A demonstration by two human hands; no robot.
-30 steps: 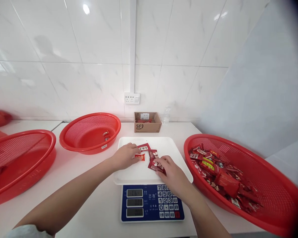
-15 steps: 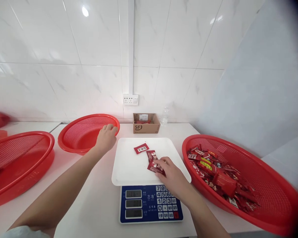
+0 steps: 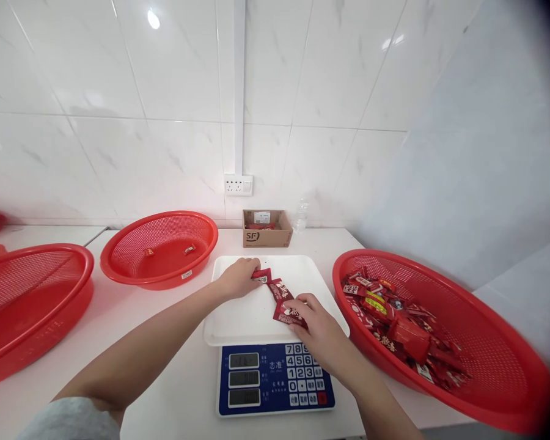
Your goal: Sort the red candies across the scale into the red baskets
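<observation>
On the white tray (image 3: 238, 321) of a digital scale (image 3: 275, 382) lie several red wrapped packets. My left hand (image 3: 239, 278) reaches over the tray's back left part, its fingers closed on the left end of a small red packet with a white label (image 3: 262, 277). At the tray's right side, my right hand (image 3: 318, 327) has its thumb and fingers closed on a dark red packet with white lettering (image 3: 288, 314). Another dark red packet (image 3: 279, 289) lies just behind, touching it; its front end is overlapped.
A large red basket (image 3: 495, 342) heaped with red packets (image 3: 407, 333) stands at right. The back left red basket (image 3: 160, 284) holds two small packets; another red basket (image 3: 41, 318) is at far left. Behind the scale are a cardboard box (image 3: 268, 238) and a clear plastic bottle (image 3: 301, 215).
My left hand has moved right, from the back left basket's rim to the small labelled packet on the tray. Two small packets now show in that basket. My right hand stays on its packet.
</observation>
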